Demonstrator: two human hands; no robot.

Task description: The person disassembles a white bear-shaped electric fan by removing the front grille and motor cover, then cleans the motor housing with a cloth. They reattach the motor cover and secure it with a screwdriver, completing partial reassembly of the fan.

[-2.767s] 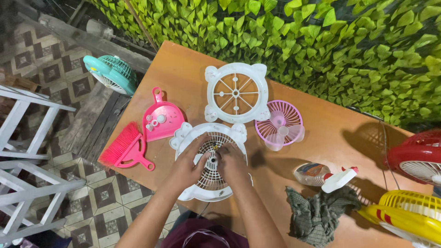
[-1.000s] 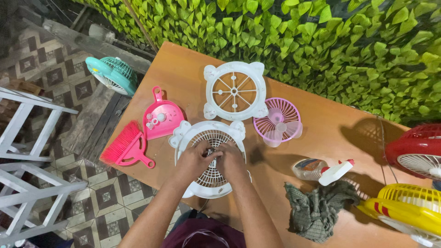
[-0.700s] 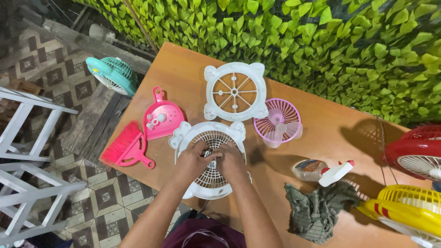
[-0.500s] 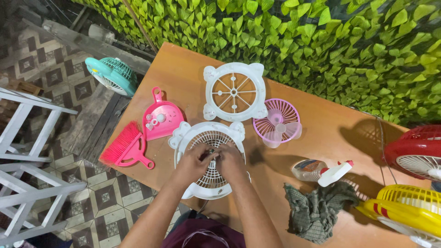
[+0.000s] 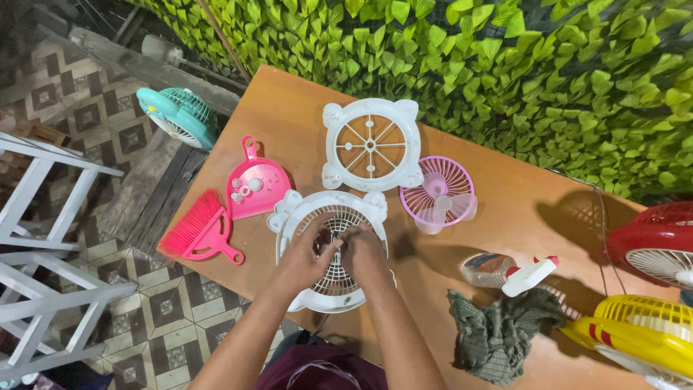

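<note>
A white fan housing (image 5: 303, 209) with a round grille lies on the brown table (image 5: 505, 231) in front of me. My left hand (image 5: 307, 256) and my right hand (image 5: 364, 253) meet over the centre of the grille, fingers curled and pinching at its hub; what they grip is hidden. Beyond it lie a white fan front frame (image 5: 370, 144) with spokes and a pink fan blade on a pink grille (image 5: 440, 195).
A pink dustpan (image 5: 256, 184) holding small parts and a pink brush (image 5: 198, 227) lie at the left. A spray bottle (image 5: 509, 271), a grey-green rag (image 5: 498, 332), a red fan (image 5: 653, 242) and a yellow fan (image 5: 639, 328) are at the right. A teal fan (image 5: 177, 115) and white stands (image 5: 43, 238) are off the table's left edge.
Both hands stay on the grille hub, with only small shifts of the fingers. Nothing else on the table has moved.
</note>
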